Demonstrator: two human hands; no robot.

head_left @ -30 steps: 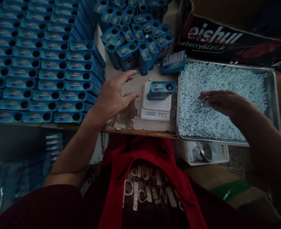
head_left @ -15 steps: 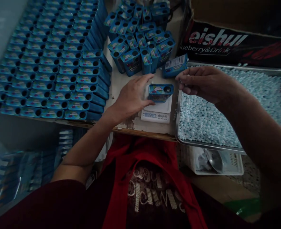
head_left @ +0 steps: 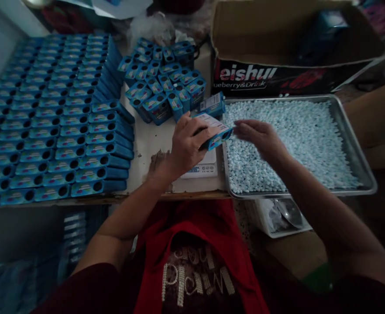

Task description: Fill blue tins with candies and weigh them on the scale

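Observation:
My left hand (head_left: 189, 141) is wrapped round a small blue candy box (head_left: 218, 129), lifted and tilted to the right, its white printed side facing up. Beneath it is a white digital scale (head_left: 207, 170), partly hidden by the hand and box; its display is not readable. My right hand (head_left: 259, 136) hovers over the left part of a metal tray (head_left: 371, 185) of small pale-blue candies (head_left: 287, 148). Its fingers are stretched out towards the box's end, slightly blurred, with nothing visible in them. Another blue box (head_left: 213, 104) lies on its side just behind.
Rows of blue boxes (head_left: 71, 139) fill the table's left side. A loose group of similar boxes (head_left: 166, 83) stands behind the scale. At the back right is an open black-printed carton (head_left: 290, 74) with blue boxes inside. A white basket (head_left: 277, 222) sits below the tray.
My left hand has gripped the box that stood on the scale, raised it and tipped it right. My right hand's pinched fingers have straightened. The view has shifted, showing more of the tray and carton.

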